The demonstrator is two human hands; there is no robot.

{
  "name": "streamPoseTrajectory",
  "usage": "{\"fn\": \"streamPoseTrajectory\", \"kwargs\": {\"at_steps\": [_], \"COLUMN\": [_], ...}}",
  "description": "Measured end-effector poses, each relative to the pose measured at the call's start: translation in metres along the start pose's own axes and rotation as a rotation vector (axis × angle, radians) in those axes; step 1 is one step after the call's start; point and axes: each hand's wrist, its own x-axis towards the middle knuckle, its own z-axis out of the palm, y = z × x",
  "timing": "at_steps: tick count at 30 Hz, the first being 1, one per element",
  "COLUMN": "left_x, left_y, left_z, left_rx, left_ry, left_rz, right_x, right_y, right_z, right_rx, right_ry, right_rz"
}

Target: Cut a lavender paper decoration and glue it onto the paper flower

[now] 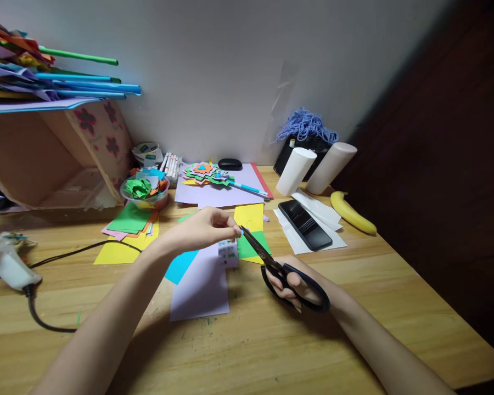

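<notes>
My right hand (290,282) holds a pair of black-handled scissors (267,257), fingers through the loops and blades pointing up and left. At the blade tips, my left hand (220,227) pinches a small pale blue piece (241,232), mostly hidden by the fingertips; its material is too small to tell. Under the hands lie a lilac sheet (201,299), a blue sheet (180,267), a green square (251,245) on yellow paper (249,215), and a small white patterned sheet (229,253).
A layered paper flower (206,173) lies at the back, beside a bowl of scraps (143,189). To the right are a phone (304,224), a banana (352,213) and two white cylinders (296,171). A white glue gun (10,263) with a black cord is at left, near a cardboard box (102,142).
</notes>
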Motion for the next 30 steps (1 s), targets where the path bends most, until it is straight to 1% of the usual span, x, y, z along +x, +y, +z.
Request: {"fn": "streamPoseTrajectory", "kwargs": {"at_steps": [2, 5, 8, 11, 13, 15, 17, 19, 26, 30], "left_x": [0.001, 0.01, 0.025, 0.038, 0.041, 0.041, 0.039, 0.037, 0.039, 0.039], "left_y": [-0.002, -0.013, -0.031, -0.047, -0.053, -0.057, -0.059, -0.061, -0.064, -0.064], "left_z": [-0.001, 0.006, 0.021, 0.035, 0.039, 0.037, 0.034, 0.031, 0.036, 0.032], "left_rx": [-0.014, -0.023, 0.123, 0.319, 0.391, 0.442, 0.49, 0.522, 0.486, 0.448], "left_ry": [0.013, 0.117, 0.251, 0.318, 0.318, 0.34, 0.35, 0.326, 0.272, 0.301], "left_rz": [-0.002, 0.001, 0.03, 0.036, 0.059, 0.045, -0.019, -0.09, -0.228, -0.249], "right_x": [0.001, 0.005, 0.01, 0.014, 0.015, 0.016, 0.016, 0.017, 0.019, 0.021], "right_y": [0.005, 0.013, 0.02, 0.024, 0.024, 0.024, 0.024, 0.024, 0.026, 0.031], "right_z": [-0.004, -0.012, -0.018, -0.021, -0.021, -0.02, -0.02, -0.02, -0.022, -0.024], "right_rx": [-0.02, -0.015, 0.04, 0.103, 0.126, 0.13, 0.132, 0.143, 0.162, 0.194], "right_ry": [0.003, 0.019, 0.065, 0.097, 0.103, 0.107, 0.11, 0.1, 0.095, 0.075], "right_rz": [-0.061, -0.179, -0.254, -0.264, -0.25, -0.242, -0.238, -0.232, -0.228, -0.229]}}
